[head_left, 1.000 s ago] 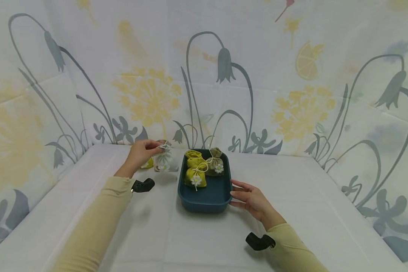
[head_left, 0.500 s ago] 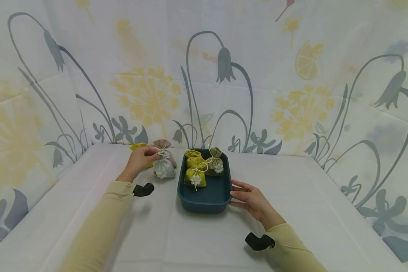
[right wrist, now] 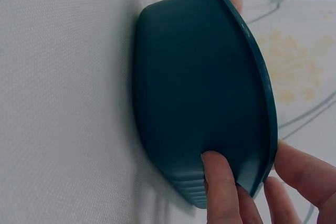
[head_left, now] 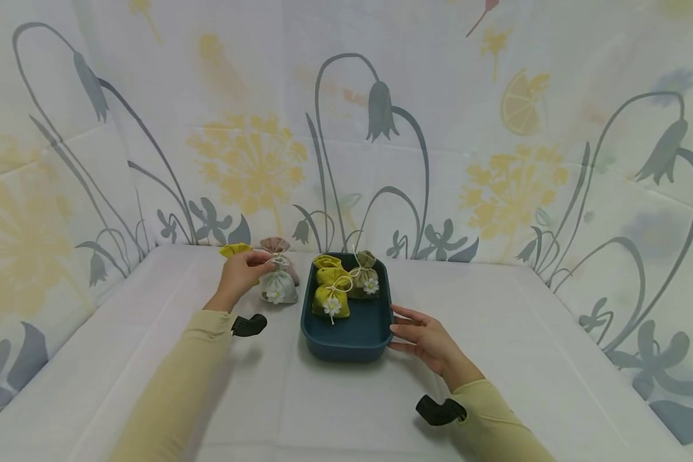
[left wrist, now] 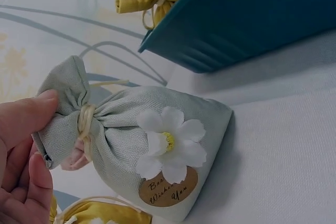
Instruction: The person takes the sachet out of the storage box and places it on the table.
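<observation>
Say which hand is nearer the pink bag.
Left. Left hand is close to the pink bag, pinching the pale bag; right hand is across the tub, touching it.

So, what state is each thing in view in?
Pale pouch: tied.
Left hand: pinching the pale pouch's neck.
Tub: upright, open-topped.
Right hand: touching the tub's side.
Front yellow pouch in tub: tied.
Olive pouch in tub: tied.
Pink pouch: partly hidden behind pale pouch.
Yellow pouch on table: partly hidden by left hand.
</observation>
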`<action>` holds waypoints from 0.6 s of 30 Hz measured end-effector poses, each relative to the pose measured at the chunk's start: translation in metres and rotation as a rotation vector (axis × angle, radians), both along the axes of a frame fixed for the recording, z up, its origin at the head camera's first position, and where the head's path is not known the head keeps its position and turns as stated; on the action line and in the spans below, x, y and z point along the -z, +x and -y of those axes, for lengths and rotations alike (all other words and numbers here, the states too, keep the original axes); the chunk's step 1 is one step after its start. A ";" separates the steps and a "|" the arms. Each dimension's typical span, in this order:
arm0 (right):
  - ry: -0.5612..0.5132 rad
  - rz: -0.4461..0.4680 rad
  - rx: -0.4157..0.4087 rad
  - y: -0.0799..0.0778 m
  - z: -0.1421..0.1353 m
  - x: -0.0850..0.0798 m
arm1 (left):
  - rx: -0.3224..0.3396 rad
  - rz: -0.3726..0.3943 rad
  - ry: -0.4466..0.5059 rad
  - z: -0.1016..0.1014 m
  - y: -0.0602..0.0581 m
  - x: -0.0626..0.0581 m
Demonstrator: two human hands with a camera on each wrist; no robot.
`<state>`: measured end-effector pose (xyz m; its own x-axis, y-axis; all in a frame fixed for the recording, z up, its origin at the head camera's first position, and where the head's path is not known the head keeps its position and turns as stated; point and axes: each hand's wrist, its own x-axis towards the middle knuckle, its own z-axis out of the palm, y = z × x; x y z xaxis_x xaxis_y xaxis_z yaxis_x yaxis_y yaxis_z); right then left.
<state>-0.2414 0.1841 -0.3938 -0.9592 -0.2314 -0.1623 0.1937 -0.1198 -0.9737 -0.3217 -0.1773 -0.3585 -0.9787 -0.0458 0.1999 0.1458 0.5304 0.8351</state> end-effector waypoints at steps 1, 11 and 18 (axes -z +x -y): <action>0.001 0.001 -0.003 0.000 0.000 0.000 | -0.005 0.001 0.005 0.000 0.001 -0.001; -0.004 -0.001 -0.011 0.001 0.000 0.000 | -0.010 -0.027 0.035 -0.003 0.006 -0.011; -0.009 0.002 -0.007 0.000 0.000 0.000 | 0.034 -0.073 0.064 -0.010 0.011 -0.017</action>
